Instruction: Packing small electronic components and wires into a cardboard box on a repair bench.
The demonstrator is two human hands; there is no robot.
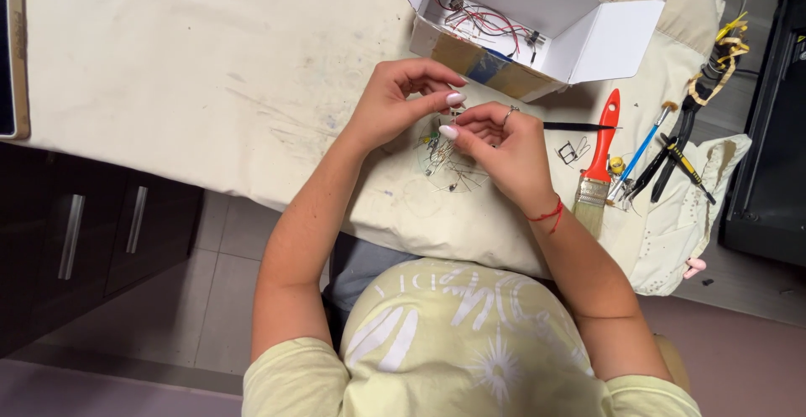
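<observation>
Two bare hands meet over the middle of the cloth-covered counter (210, 56) in the head view, the only view there is. The left hand (395, 102) curls in from the side, its thumb and forefinger pinched narrow on something very fine; the right hand (504, 152), with a ring and a red thread at the wrist, closes its grip the same way just beside it. Between the fingertips and directly beneath them lies a small tangle of thin wire leads and tiny electronic parts (445, 161), resting on faint pencilled circles on the cloth. Exactly which piece each hand pinches is too small to tell.

Judging from this layout, the work looks to be somewhere in the middle: a handful of parts is gathered under the hands, while more red and black wired pieces (487, 20) wait in the open white cardboard box (617, 39) at the far edge. To the right a red-handled flat paintbrush (599, 161), a thin blue-handled brush (642, 150) and dark pliers with yellow-marked handles (684, 144) lie untouched, well apart from the hands. Whether anything is already joined cannot be told.
</observation>
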